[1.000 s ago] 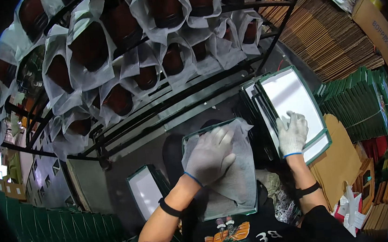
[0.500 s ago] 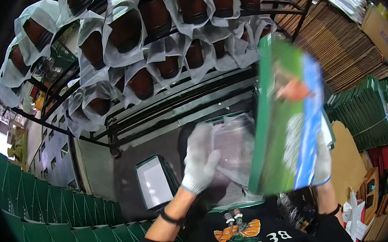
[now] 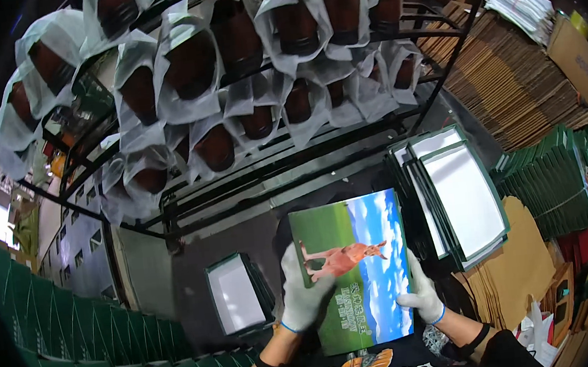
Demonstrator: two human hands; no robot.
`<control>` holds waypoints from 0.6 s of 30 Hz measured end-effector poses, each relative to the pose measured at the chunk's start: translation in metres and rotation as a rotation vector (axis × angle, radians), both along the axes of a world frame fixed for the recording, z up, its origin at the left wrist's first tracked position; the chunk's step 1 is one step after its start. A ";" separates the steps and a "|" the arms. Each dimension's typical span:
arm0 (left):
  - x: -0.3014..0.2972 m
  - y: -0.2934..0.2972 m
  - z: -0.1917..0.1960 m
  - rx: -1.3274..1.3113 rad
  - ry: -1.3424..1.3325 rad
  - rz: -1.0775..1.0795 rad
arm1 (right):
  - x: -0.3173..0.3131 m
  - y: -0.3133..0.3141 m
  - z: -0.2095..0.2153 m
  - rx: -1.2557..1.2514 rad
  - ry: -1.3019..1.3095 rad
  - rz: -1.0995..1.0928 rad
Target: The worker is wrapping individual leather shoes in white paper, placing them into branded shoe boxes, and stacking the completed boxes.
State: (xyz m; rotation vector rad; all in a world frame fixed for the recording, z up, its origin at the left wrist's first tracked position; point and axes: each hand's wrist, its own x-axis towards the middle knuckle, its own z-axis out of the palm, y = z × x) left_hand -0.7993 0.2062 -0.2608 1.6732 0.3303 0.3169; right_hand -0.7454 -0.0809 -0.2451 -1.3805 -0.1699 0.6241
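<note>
A shoe box lid [image 3: 356, 266] printed with green grass, blue sky and a reddish kangaroo lies picture up in front of my body. Gloved in white, my left hand [image 3: 303, 292] grips its left edge, thumb over the top and fingers down the side. At the opposite edge my right hand [image 3: 422, 290], also gloved, holds it with the thumb bent onto the blue part. The lid covers the place where the paper-wrapped contents lay; I cannot tell how far down it sits on the box.
Ahead stands a black metal rack [image 3: 277, 153] with rows of brown shoes [image 3: 297, 31] in white tissue. White-lined open trays [image 3: 461, 188] are stacked at right, another [image 3: 236, 295] at left. Green boxes [image 3: 75, 339] fill the lower left; flat cardboard [image 3: 511, 85] is piled far right.
The lid, tilted up in my right hand half a second ago, has come down and left over the open box. My left hand has moved from the wrapped contents to the lid's edge.
</note>
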 end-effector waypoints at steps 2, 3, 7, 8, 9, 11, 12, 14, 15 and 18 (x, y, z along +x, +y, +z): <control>0.045 0.025 0.017 -0.453 0.181 -0.094 | 0.034 0.013 -0.012 -0.114 -0.171 0.016; 0.060 0.026 0.033 -0.522 0.167 -0.080 | 0.059 0.018 -0.019 -0.056 0.001 0.053; 0.057 0.035 0.020 -0.284 0.056 -0.243 | 0.082 0.040 0.009 -0.005 -0.216 0.071; 0.060 0.025 0.049 -0.409 0.101 -0.286 | 0.079 0.030 0.006 -0.143 -0.565 0.069; 0.059 0.023 0.050 -0.294 0.021 -0.300 | 0.072 0.025 0.008 0.063 -0.255 0.060; 0.062 0.028 0.047 -0.170 -0.066 -0.306 | 0.093 0.027 0.022 0.030 -0.115 0.065; 0.065 0.034 0.038 -0.163 -0.018 -0.300 | 0.104 0.042 0.043 0.047 0.050 0.020; 0.077 0.028 0.037 -0.162 -0.018 -0.347 | 0.138 0.035 0.029 0.090 -0.088 -0.017; 0.078 0.028 0.035 -0.267 0.008 -0.234 | 0.139 0.038 0.025 0.044 -0.225 0.065; 0.070 0.047 0.007 -0.459 -0.122 -0.174 | 0.137 0.067 0.054 -0.054 -0.826 0.161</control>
